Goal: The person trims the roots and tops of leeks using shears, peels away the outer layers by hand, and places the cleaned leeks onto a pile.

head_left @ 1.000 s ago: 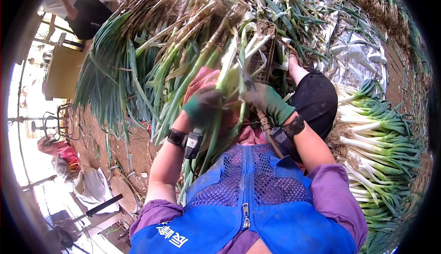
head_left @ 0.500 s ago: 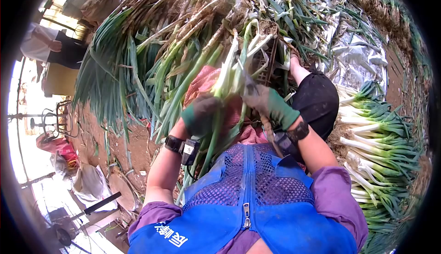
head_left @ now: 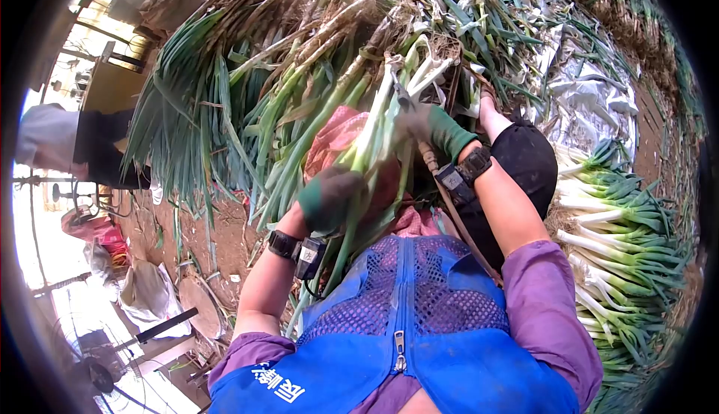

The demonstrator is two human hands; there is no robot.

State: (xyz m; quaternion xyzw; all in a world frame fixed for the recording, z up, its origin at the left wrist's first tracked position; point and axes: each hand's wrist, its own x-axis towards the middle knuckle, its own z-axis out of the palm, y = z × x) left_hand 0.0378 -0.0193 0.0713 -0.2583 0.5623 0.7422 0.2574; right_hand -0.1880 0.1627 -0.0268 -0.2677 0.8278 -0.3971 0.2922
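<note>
My left hand (head_left: pixel 332 198), in a green and dark work glove, is closed around a leek (head_left: pixel 366 144) below its white part. The leek's pale stem points up and away from me, and its green leaves hang down beside my vest. My right hand (head_left: pixel 433 127), gloved the same way, grips an air blow gun (head_left: pixel 404 98) whose dark nozzle lies close beside the upper stem. A brown hose (head_left: pixel 430 158) runs down from that hand. Loose pale peelings (head_left: pixel 430 71) lie just beyond the nozzle.
A large heap of unpeeled leeks (head_left: pixel 217 107) with soil-covered roots lies ahead to the left. Cleaned white leeks (head_left: pixel 603 238) are laid in a row at the right. Leaf scraps (head_left: pixel 479 20) cover the ground ahead. Another person (head_left: pixel 56 140) is at the far left.
My right hand has moved up slightly along the leek with the air blow gun. My left hand has dropped a little, still holding the leek. The other person has shifted lower in view.
</note>
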